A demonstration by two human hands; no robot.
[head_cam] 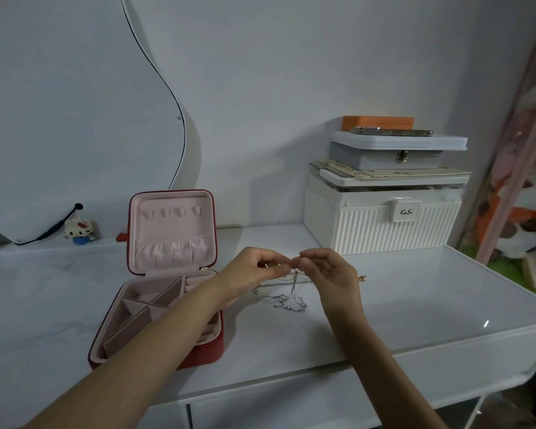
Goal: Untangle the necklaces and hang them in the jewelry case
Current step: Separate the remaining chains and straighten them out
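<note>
A red jewelry case (171,274) with pink lining stands open on the white table, its lid upright with several small hooks near the top. Just right of it, my left hand (254,270) and my right hand (328,270) meet fingertip to fingertip above the table, both pinching thin silver necklaces (287,300). The chains hang from my fingers in a tangled bunch whose lower part lies on the tabletop. A small gold-coloured piece (362,277) lies on the table behind my right hand.
A white ribbed storage box (381,224) stands at the back right with a grey box, flat items and an orange box stacked on it. A small toy figure (79,232) and a black cable sit at the back left by a curved mirror. The table's front edge (322,370) is near.
</note>
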